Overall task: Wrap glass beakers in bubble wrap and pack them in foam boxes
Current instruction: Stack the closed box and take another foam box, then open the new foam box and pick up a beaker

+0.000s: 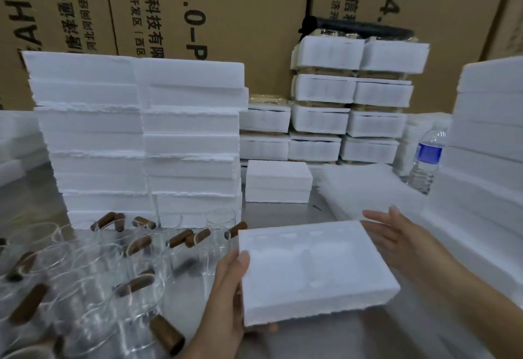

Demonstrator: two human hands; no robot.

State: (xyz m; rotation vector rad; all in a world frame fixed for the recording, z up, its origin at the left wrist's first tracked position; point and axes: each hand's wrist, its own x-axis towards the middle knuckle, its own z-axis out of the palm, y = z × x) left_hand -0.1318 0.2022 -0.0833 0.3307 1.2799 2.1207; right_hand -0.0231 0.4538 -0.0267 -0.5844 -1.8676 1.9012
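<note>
An open white foam box (314,271) with moulded hollows lies tilted in front of me. My left hand (229,288) grips its left edge, thumb on top and fingers underneath. My right hand (396,237) is flat with straight fingers at the box's far right corner, touching or just beside it. Several clear glass beakers with brown wooden handles (93,268) crowd the table at lower left. White wrap sheets (365,189) lie in a pile behind the box on the right.
A tall double stack of foam boxes (141,138) stands behind the beakers. One closed foam box (278,181) sits in the middle. Packed foam boxes (351,98) are stacked at the back before cardboard cartons. A water bottle (427,157) and more foam (486,138) stand right.
</note>
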